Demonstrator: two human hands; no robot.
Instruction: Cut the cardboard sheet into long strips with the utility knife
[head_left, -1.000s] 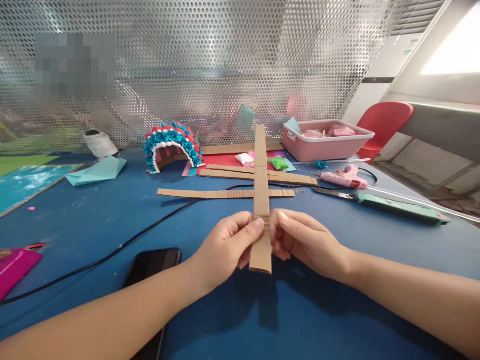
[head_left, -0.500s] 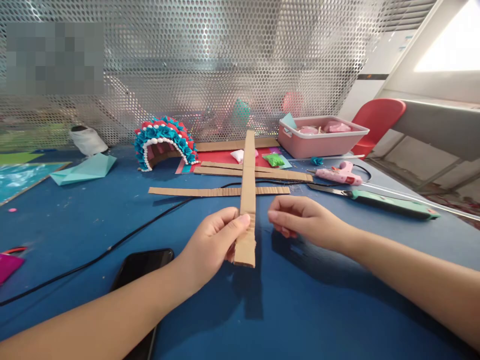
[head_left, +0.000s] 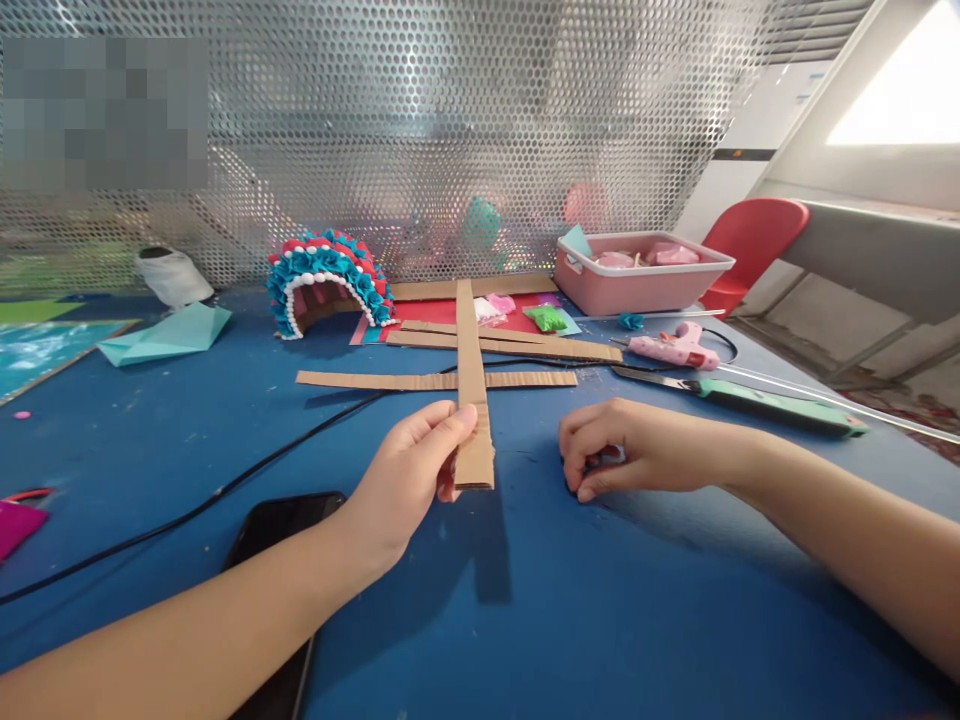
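My left hand [head_left: 409,470] grips a cardboard strip [head_left: 470,350] near its close end, thumb on top, and holds it above the table so that it points away from me. Its shadow falls on the blue surface below. My right hand [head_left: 637,450] rests on the table to the right, fingers curled in and thumb tip low; I see nothing held in it. Beyond the hands a second, thinner cardboard strip [head_left: 360,381] lies crosswise, passing behind the held one. More cardboard pieces [head_left: 555,348] lie farther back.
A black phone [head_left: 277,530] lies beside my left forearm, and a black cable [head_left: 285,455] crosses the blue table [head_left: 562,620]. At right are a green-handled cutter [head_left: 780,405] and a pink glue gun [head_left: 679,348]. Behind stand a pink basket [head_left: 637,285] and a blue-red decorated arch [head_left: 330,268].
My left hand has shifted the cardboard strip a little left, and its far end now sits lower. My right hand has moved right and down onto the table.
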